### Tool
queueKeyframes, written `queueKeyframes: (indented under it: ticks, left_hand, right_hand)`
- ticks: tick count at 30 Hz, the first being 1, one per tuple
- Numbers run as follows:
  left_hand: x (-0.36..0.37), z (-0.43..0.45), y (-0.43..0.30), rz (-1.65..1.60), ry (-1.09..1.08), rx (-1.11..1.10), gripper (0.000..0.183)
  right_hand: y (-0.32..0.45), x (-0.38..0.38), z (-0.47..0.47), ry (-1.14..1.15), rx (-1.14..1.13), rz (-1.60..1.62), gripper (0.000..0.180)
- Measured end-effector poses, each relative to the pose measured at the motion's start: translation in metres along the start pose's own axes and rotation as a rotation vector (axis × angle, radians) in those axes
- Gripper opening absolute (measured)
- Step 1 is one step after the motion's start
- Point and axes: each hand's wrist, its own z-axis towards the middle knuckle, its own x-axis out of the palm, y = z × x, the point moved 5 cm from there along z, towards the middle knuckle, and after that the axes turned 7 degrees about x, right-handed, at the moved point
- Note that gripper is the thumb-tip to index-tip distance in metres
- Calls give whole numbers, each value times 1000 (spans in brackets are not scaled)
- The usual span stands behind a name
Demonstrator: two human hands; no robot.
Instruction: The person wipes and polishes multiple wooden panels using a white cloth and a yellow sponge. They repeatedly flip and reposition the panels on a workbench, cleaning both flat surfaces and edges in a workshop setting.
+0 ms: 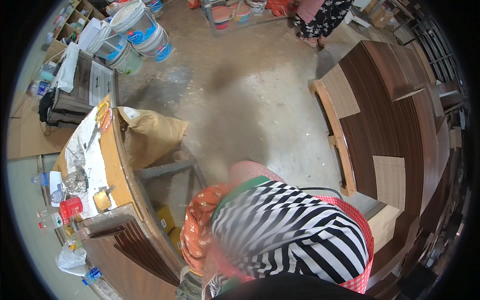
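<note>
My left hand, in what looks like a grey work glove, hangs at the bottom of the view below an orange floral sleeve. It is beside the edge of the workbench, and its fingers are hidden, so whether it grips anything does not show. My right hand is out of view. Nearest to the left hand are dark wood-grain panels lying on the bench. A black-and-white striped garment and a red checked apron edge fill the foreground.
Stacked brown panels stand on a wooden pallet at right. A tan sack leans by the bench. Bottles, including a red-labelled one, line the bench's left side. Plastic buckets stand beyond; a person stands at the back.
</note>
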Motion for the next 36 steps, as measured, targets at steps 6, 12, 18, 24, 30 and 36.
queueKeyframes:
  ticks: [6, 12, 18, 24, 30, 36]
  left_hand:
    - [18, -1, -83, 299, 275, 304, 64]
    - [57, -10, -181, 171, 665, 390, 63]
    - [60, -69, -140, 172, 503, 328, 81]
    - [92, -85, -195, 528, 661, 729, 77]
    - [104, -108, -272, 559, 686, 928, 71]
    - [65, -110, -223, 320, 412, 623, 66]
  right_hand:
    - [27, -10, -32, -4, 45, -74, 47]
    - [64, -22, -59, -7, 70, -130, 50]
    - [101, -24, -81, -1, 65, -164, 54]
    - [130, -27, -97, 16, 67, -188, 58]
    - [156, -18, -108, 45, 29, -197, 62]
    - [183, 13, -115, 116, -81, -160, 66]
